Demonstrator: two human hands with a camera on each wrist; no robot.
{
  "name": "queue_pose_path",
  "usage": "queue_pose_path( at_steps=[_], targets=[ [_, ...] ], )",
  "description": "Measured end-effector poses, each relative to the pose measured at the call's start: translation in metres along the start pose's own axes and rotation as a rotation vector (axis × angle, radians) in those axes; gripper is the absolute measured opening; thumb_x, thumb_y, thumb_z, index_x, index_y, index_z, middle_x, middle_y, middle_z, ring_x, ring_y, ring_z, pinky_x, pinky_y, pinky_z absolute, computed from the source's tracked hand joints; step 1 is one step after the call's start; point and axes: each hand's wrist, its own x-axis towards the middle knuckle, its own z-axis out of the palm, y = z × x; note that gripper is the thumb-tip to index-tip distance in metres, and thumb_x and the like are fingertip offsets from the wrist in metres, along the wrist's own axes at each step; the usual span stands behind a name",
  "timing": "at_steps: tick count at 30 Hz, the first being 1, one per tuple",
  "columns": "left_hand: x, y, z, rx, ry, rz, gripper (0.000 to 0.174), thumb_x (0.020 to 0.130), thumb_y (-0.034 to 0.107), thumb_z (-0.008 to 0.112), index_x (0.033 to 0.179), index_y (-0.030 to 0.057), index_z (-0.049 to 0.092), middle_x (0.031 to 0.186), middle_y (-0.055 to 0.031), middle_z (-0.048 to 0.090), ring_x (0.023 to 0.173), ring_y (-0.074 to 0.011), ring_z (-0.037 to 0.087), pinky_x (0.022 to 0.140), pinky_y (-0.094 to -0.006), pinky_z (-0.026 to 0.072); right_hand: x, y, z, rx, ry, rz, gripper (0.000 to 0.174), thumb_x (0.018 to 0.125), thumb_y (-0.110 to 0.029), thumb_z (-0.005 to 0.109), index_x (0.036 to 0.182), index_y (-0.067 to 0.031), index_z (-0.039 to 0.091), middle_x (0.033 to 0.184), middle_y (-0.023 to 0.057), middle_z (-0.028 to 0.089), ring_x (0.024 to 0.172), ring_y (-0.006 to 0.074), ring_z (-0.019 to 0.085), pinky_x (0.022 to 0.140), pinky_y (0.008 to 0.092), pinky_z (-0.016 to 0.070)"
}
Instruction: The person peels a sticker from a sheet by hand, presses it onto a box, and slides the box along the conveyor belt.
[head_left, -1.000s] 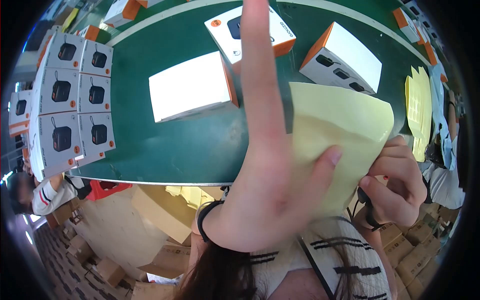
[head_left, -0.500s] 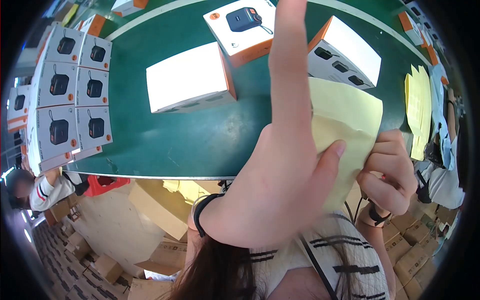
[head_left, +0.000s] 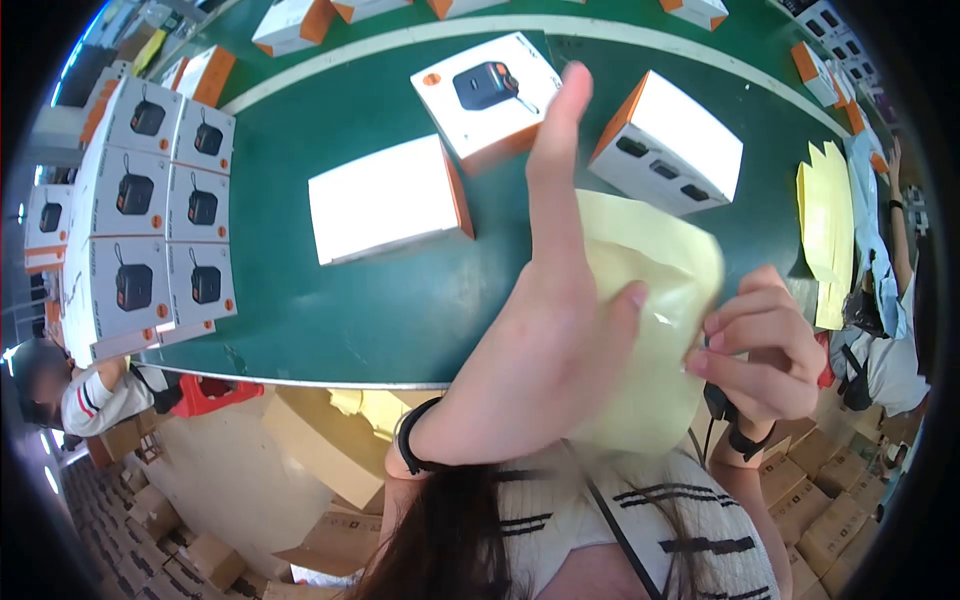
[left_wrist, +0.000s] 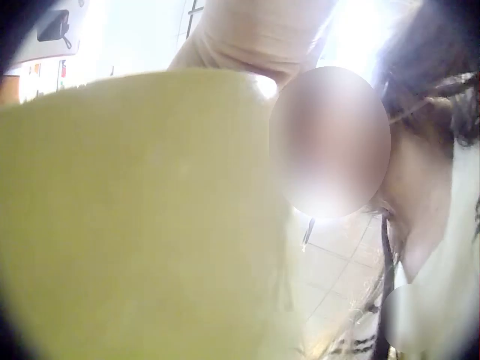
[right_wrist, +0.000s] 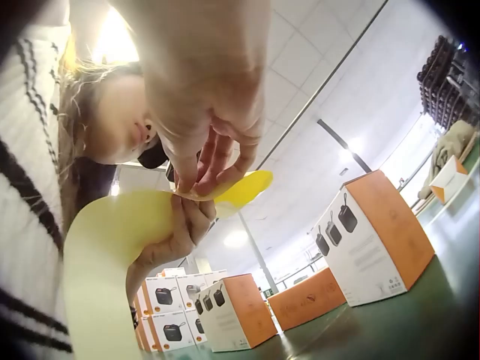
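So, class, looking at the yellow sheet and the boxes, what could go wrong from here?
The curved yellow sheet might crease or tear where the right hand pinches its edge.

The stacked boxes stand close to the near edge of the table, so a bump could topple some.

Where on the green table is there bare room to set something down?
The widest patch of green table lies between the stacked boxes, the blank-topped box and the near edge. A narrow gap separates the angled right-hand box from the yellow stack. Crowded: the middle, where those two boxes, a third box, the left hand and yellow sheet cluster.
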Motion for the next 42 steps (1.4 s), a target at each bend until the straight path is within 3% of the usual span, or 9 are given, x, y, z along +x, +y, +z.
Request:
queue_pose_path(
  at_steps=[1,3,4,8,27,31,34,37,42],
  targets=[
    [0.001,-0.003,-0.004,0.001,-0.002,0.018,0.088,0.080,-0.012,0.047,0.154,0.0010,0.003,0.139,-0.0286,0.045,0.108,-0.0258,0.060,0.097,-0.0331,0.0446,-0.002,0.002,0.000,-0.014,0.008,-0.009,0.022,0.058,0.000,0.073,0.080,-0.0027,0.074,0.084,0.0068,0.057,0.072,0.0198,0.060,0.063,0.0319,0.0458],
    [0.004,-0.014,-0.012,-0.005,-0.287,-0.155,0.087,0.075,-0.014,0.048,0.154,0.0086,0.021,0.086,-0.0245,0.060,0.075,-0.0383,0.061,0.074,-0.0380,0.0500,-0.012,0.006,0.004,0.062,0.208,0.165,0.024,0.057,0.000,0.076,0.080,-0.0025,0.072,0.091,0.0088,0.058,0.079,0.0202,0.060,0.068,0.0335,0.0467],
    [0.004,-0.028,-0.006,0.096,-0.295,-0.069,0.093,0.074,-0.012,0.048,0.156,0.0165,0.015,0.058,-0.0209,0.047,0.055,-0.0421,0.050,0.058,-0.0431,0.0477,-0.019,0.002,0.005,-0.028,0.283,0.317,0.025,0.058,0.003,0.076,0.082,-0.0020,0.070,0.100,0.0107,0.058,0.089,0.0235,0.062,0.075,0.0355,0.0480],
    [0.017,-0.031,0.002,0.322,-0.393,-0.146,0.096,0.075,-0.013,0.050,0.157,0.0235,0.015,0.062,-0.0211,0.053,0.060,-0.0418,0.058,0.055,-0.0469,0.0489,0.001,0.010,0.026,-0.345,0.349,0.552,0.026,0.064,0.010,0.074,0.086,-0.0003,0.067,0.104,0.0105,0.059,0.101,0.0271,0.063,0.083,0.0347,0.0495],
    [0.033,-0.052,0.004,0.355,-0.531,-0.259,0.097,0.076,-0.011,0.055,0.156,0.0306,0.019,0.061,-0.0151,0.055,0.057,-0.0361,0.064,0.054,-0.0404,0.0546,0.027,0.038,0.054,-0.582,0.367,0.636,0.025,0.070,0.006,0.075,0.092,-0.0022,0.065,0.106,0.0087,0.057,0.099,0.0201,0.057,0.081,0.0295,0.0445],
    [0.034,-0.053,0.005,0.376,-0.549,-0.271,0.097,0.076,-0.011,0.056,0.156,0.0310,0.019,0.062,-0.0146,0.056,0.058,-0.0353,0.064,0.054,-0.0391,0.0551,0.025,0.046,0.051,-0.581,0.360,0.665,0.033,0.067,0.004,0.079,0.097,-0.0023,0.066,0.105,0.0098,0.056,0.095,0.0224,0.059,0.078,0.0337,0.0500],
    [0.034,-0.053,0.006,0.384,-0.552,-0.278,0.097,0.077,-0.009,0.056,0.156,0.0322,0.018,0.062,-0.0141,0.057,0.058,-0.0348,0.065,0.054,-0.0385,0.0556,0.021,0.064,0.051,-0.510,0.437,0.647,0.042,0.071,-0.002,0.079,0.111,-0.0036,0.065,0.116,0.0118,0.057,0.109,0.0240,0.056,0.091,0.0346,0.0463],
    [0.030,-0.053,0.011,0.452,-0.551,-0.260,0.095,0.078,-0.008,0.056,0.156,0.0327,0.018,0.061,-0.0137,0.057,0.056,-0.0347,0.064,0.053,-0.0386,0.0558,0.012,0.087,0.052,-0.054,0.468,0.636,0.051,0.083,-0.015,0.070,0.129,0.0014,0.057,0.135,0.0162,0.053,0.127,0.0271,0.047,0.106,0.0373,0.0364],
    [0.039,-0.052,0.007,0.208,-0.506,-0.303,0.088,0.081,-0.010,0.050,0.156,0.0239,0.019,0.057,-0.0209,0.049,0.053,-0.0377,0.056,0.055,-0.0458,0.0461,0.018,0.110,0.047,-0.063,0.444,0.600,0.037,0.081,-0.005,0.059,0.116,0.0040,0.063,0.114,0.0129,0.060,0.106,0.0223,0.053,0.096,0.0336,0.0410]
  ],
)
